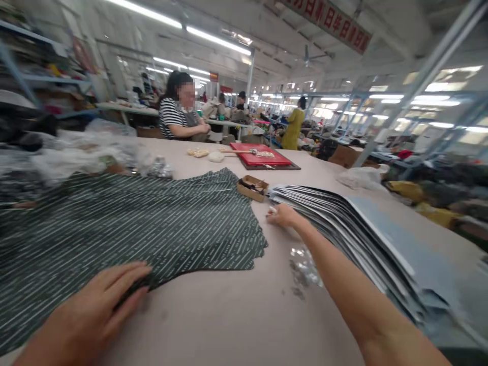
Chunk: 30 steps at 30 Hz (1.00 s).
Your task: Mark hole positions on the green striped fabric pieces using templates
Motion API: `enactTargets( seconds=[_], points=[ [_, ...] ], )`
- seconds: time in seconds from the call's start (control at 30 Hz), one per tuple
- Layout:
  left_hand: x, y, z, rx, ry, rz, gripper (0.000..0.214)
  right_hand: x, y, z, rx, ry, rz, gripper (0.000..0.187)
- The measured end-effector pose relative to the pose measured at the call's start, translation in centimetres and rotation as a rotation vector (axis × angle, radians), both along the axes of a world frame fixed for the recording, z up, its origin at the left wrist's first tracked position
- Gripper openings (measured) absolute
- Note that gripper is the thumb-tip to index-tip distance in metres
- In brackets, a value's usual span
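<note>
My left hand [97,305] lies at the near edge of a dark green patterned fabric piece [183,223], its fingers on top and the cloth's edge between fingers and thumb. White dashed lines run across this fabric. My right hand [281,216] reaches out over the table beside the fabric's right end, its fingers closed around a small white piece [272,209] whose kind I cannot make out. Just beyond that hand sits a small cardboard box [253,188] with thin tools inside. A fanned stack of cut sheets [343,223] lies right of my right hand.
Shiny scraps [307,264] lie on the pale table [229,315] near my right forearm. Farther back is a red board [259,154] with a brush-like tool across it. Plastic bags [84,152] pile up at left. A person in stripes [179,117] is beyond the table.
</note>
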<state>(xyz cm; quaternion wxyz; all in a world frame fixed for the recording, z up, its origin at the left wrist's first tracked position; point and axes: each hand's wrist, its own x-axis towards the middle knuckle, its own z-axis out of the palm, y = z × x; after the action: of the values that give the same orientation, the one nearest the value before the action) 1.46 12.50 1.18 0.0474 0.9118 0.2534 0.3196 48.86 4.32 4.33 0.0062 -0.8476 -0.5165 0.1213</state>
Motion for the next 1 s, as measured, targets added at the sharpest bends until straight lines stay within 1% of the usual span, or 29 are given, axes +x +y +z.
enactTargets(
  seconds=[0.03, 0.07, 0.17, 0.23, 0.33, 0.53, 0.63, 0.73, 0.87, 1.0],
  points=[
    [-0.2, 1.5, 0.5, -0.059, 0.117, 0.121, 0.030, -0.1, 0.5, -0.6, 0.002, 0.014, 0.008, 0.027],
    [-0.3, 3.2, 1.1, -0.096, 0.227, 0.205, 0.031, 0.0, 0.8, -1.0, 0.008, 0.023, 0.014, 0.025],
    [0.2, 8.2, 2.7, -0.147, 0.390, 0.279, 0.042, 0.8, 1.7, -1.9, 0.037, 0.055, 0.015, 0.020],
    [1.0, 10.8, 3.2, -0.173, 0.448, 0.313, 0.044, 1.3, 1.8, -2.1, 0.051, 0.079, -0.001, 0.021],
    [2.7, 13.5, 3.4, -0.199, 0.494, 0.334, 0.046, 1.5, 1.7, -2.0, 0.055, 0.110, -0.036, 0.024],
    [5.4, 17.0, 4.3, -0.256, 0.581, 0.289, 0.050, 1.3, 1.9, -2.1, 0.054, 0.131, -0.064, 0.033],
    [6.1, 18.1, 4.7, -0.292, 0.630, 0.280, 0.046, 1.3, 2.0, -2.3, 0.051, 0.130, -0.078, 0.032],
    [6.3, 18.2, 4.9, -0.289, 0.649, 0.280, 0.041, 1.2, 1.9, -2.3, 0.031, 0.148, -0.065, 0.030],
    [6.2, 17.1, 5.3, -0.203, 0.599, 0.315, 0.041, 0.8, 1.4, -1.6, 0.005, 0.144, -0.002, 0.027],
    [5.7, 15.0, 5.6, -0.078, 0.533, 0.311, 0.045, 0.3, 0.7, -1.1, -0.072, 0.195, 0.034, 0.015]
  ],
)
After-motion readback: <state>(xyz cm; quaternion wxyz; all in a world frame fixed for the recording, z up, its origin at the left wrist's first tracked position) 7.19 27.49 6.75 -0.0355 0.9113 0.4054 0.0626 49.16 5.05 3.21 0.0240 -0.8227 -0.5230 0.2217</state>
